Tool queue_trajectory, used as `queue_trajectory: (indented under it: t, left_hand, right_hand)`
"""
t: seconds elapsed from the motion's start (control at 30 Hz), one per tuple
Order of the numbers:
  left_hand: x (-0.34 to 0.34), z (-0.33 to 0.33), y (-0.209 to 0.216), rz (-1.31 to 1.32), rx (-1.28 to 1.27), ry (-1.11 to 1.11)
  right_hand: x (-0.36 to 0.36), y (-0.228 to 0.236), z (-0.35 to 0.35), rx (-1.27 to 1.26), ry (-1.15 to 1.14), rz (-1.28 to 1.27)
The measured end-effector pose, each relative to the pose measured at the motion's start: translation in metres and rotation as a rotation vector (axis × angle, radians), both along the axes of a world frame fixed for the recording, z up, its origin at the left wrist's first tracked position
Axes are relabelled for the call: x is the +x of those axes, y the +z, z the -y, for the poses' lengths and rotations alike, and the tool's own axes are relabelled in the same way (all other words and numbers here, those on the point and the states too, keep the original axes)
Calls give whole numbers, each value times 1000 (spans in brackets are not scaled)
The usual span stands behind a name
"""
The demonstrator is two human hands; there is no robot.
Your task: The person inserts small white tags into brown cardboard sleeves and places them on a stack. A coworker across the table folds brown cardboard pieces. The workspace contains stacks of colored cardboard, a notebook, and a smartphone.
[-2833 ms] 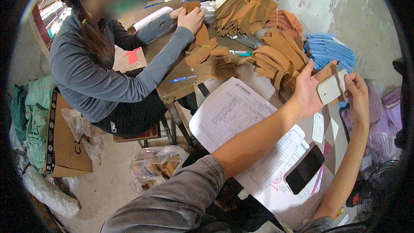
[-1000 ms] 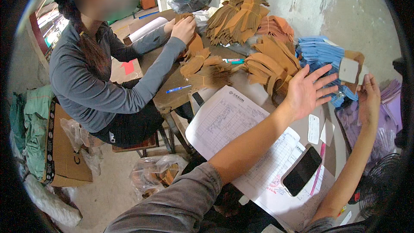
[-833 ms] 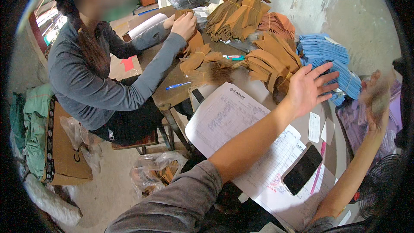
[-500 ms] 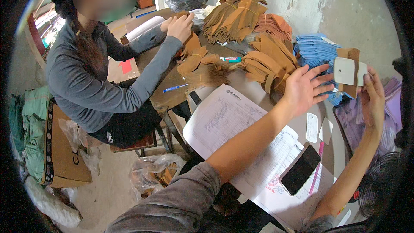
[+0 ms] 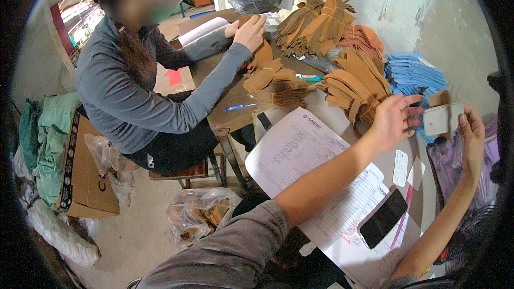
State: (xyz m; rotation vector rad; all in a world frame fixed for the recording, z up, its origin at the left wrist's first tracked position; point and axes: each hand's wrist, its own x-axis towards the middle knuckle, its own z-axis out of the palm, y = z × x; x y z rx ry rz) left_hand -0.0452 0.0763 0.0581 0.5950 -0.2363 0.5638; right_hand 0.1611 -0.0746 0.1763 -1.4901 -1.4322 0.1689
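My right hand [image 5: 472, 136] pinches the edge of a white card [image 5: 440, 120] with rounded corners and a small hole. A brown flat piece [image 5: 440, 98] shows behind the card's upper edge; how the two are joined, I cannot tell. Left of the card is my left hand [image 5: 395, 122], its fingers apart and nothing in its grasp. Beyond both hands lies a stack of blue cut pieces [image 5: 415, 75]. A bundle of brown cut pieces [image 5: 356, 85] sits just past my left hand. Printed sheets with handwriting [image 5: 294, 152] lie under my left forearm.
A black-screened phone [image 5: 383, 219] and a pink pen [image 5: 402, 217] rest on the papers. Purple bagged pieces [image 5: 444, 163] are at the right. Across the table corner, a seated person in a grey sleeve [image 5: 160, 101] handles brown pieces. A cardboard box [image 5: 96, 182] stands on the floor.
The whole view has shifted, moving the scene rightward. In my right hand the card has tilted, and less of the brown piece shows around it. My left hand stays open beside it.
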Motion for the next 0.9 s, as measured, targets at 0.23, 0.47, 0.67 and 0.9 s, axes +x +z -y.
queue_trajectory:
  t: [0.23,0.47,0.67,0.9]
  left_hand:
    - [1,1,1,-153,-29,130]
    - [8,-3,-8,-265,-103,182]
    - [23,-9,-22,-522,139,184]
    - [27,-8,-25,-589,209,188]
  right_hand:
    - [4,0,6,7,215,-161]
    - [6,-4,-3,43,136,-194]
    - [10,-6,-7,64,40,-121]
    - [5,-2,-5,79,28,-112]
